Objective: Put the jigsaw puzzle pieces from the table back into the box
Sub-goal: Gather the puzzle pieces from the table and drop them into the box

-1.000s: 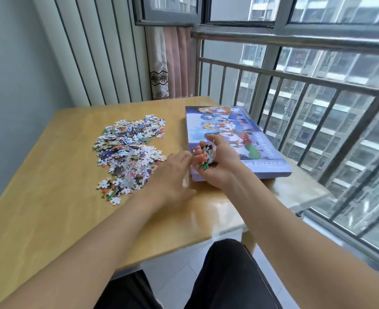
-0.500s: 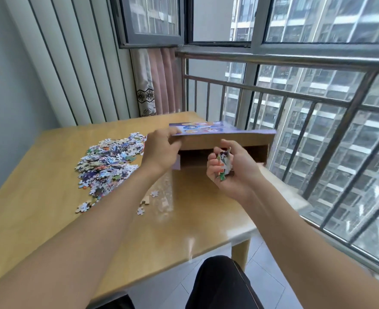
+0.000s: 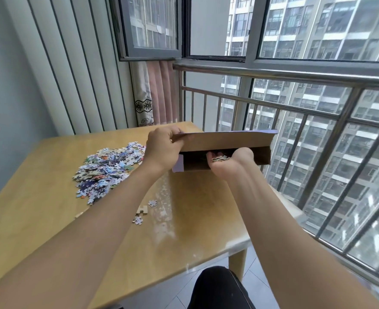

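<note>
My left hand grips the brown cardboard lid, propping it | my right hand cups colourful jigsaw pieces at the box mouth | heap waits on the wooden counter

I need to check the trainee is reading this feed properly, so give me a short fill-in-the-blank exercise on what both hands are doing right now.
1. The left hand lifts the box's ____.
2. The right hand holds puzzle pieces at the opening of the ____.
3. The big pile of pieces lies on the table, on the person's ____ side.

Missing words: lid; box; left
</note>
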